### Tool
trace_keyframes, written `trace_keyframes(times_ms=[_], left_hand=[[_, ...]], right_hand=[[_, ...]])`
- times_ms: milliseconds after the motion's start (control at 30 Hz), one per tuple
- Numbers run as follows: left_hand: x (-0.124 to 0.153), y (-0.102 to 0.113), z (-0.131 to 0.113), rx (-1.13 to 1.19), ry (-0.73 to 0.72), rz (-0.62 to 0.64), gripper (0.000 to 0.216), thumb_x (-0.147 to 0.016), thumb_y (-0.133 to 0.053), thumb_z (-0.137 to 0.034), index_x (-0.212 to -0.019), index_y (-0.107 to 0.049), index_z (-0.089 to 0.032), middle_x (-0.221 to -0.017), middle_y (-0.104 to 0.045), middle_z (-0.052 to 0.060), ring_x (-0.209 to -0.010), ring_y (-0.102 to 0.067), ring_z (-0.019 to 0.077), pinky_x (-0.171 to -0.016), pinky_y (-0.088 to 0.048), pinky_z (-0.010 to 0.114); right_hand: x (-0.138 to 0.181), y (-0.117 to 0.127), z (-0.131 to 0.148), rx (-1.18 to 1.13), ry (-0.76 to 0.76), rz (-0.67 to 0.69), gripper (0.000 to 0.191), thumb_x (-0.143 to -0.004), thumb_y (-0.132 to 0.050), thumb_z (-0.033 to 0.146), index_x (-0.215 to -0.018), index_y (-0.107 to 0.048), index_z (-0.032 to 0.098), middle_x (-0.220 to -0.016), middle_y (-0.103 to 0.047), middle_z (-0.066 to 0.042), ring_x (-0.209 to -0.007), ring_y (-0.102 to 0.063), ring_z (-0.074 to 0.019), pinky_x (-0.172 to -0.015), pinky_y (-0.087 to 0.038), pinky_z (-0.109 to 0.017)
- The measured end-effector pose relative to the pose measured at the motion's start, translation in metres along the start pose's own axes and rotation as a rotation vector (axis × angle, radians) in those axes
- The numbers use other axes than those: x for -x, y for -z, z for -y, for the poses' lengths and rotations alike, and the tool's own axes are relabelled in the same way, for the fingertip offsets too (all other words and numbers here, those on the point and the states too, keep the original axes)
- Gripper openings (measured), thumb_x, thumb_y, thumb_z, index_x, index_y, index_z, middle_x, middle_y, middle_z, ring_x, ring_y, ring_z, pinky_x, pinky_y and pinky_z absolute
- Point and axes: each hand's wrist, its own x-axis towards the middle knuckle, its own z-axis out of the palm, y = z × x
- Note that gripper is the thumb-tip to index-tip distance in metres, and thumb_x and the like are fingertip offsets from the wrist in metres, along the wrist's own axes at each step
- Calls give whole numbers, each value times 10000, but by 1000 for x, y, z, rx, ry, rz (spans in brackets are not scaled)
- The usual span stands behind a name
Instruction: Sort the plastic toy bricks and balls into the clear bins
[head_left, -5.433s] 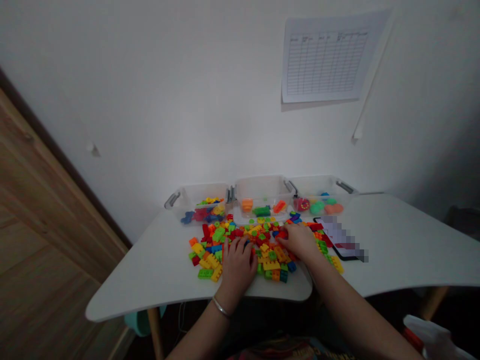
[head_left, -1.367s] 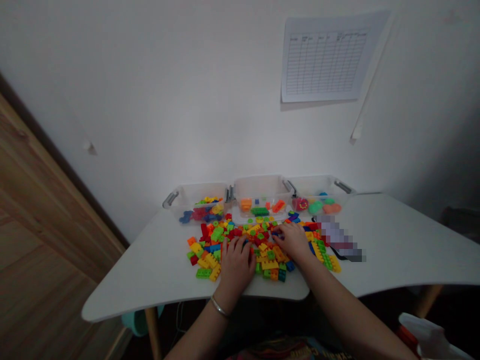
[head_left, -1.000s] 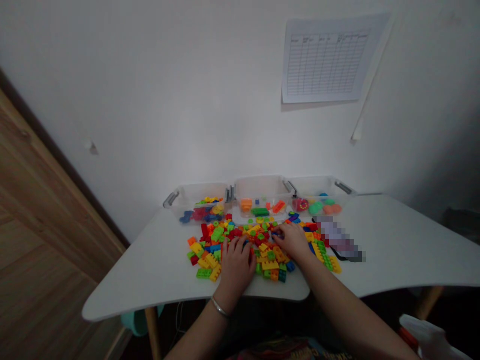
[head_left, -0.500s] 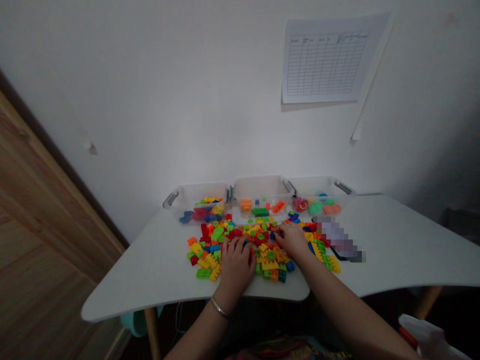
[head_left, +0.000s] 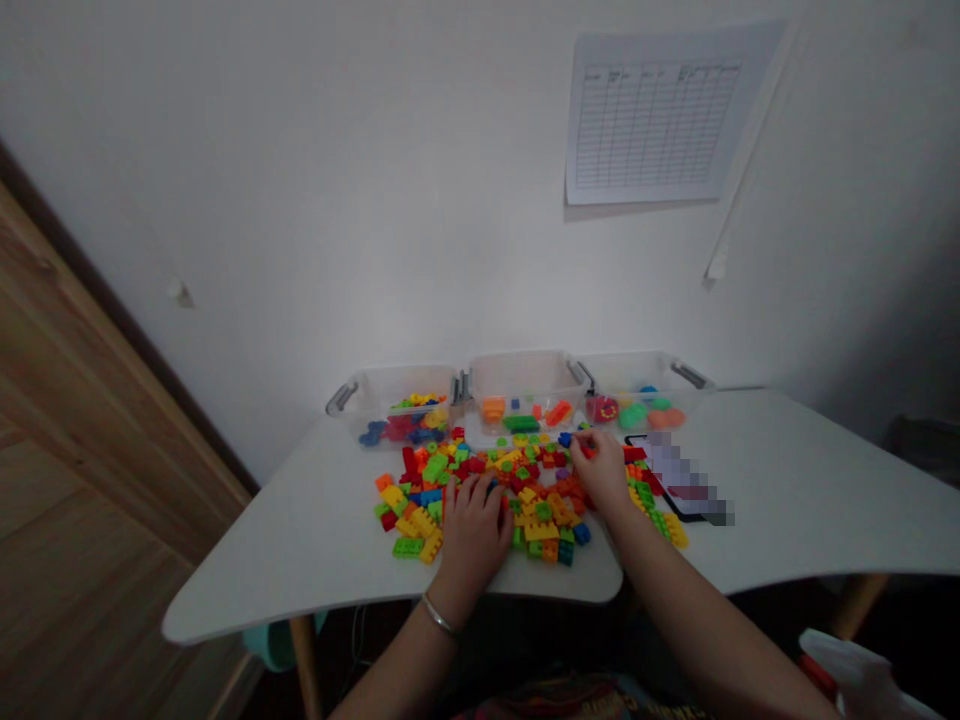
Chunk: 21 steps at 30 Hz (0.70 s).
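Note:
A heap of coloured plastic bricks (head_left: 517, 490) covers the middle of the white table (head_left: 315, 540). My left hand (head_left: 472, 530) lies flat on the heap's near left part, fingers spread, a bracelet on the wrist. My right hand (head_left: 604, 470) reaches to the heap's far edge, its fingertips pinched on a small red brick (head_left: 587, 449) beside a blue brick (head_left: 565, 439). Behind the heap stand three clear bins: the left bin (head_left: 394, 405), the middle bin (head_left: 523, 395) and the right bin (head_left: 645, 390), each holding some pieces.
A phone or tablet with a blurred screen (head_left: 686, 475) lies right of the heap. A printed table sheet (head_left: 649, 115) hangs on the wall. A wooden panel (head_left: 82, 450) stands at the left. A white bag (head_left: 862, 680) sits at the lower right.
My right hand has moved away from the heap's middle toward the far right edge near the bins, and its fingers have closed on a small red brick. The left hand has stayed put.

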Motion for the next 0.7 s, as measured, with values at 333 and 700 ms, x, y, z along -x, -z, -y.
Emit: trace_keyframes(times_ms=[333,700], left_hand=[[0,0,0,3,0,7,240,-852,-556,-256,-1057,-677,-228,-1207,-659,72,-1155,-548,286,-1111,-299,583],[0,0,0,-10,-2,0,229,-844,-569,-249,-1044,-679,-225,-1201,-663,71,-1141,-559,289,-1106,-304,596]], right_hand=[[-68,18,36,-131,62,-210,124,-785,-530,336,-755,-549,217,-732,-591,-24,-750,-548,-200,-731,-425,-332],[-118,-16,30,-82,-217,-122,159,-768,-555,352,-746,-583,197,-770,-667,-53,-737,-597,-200,-704,-427,-309]])
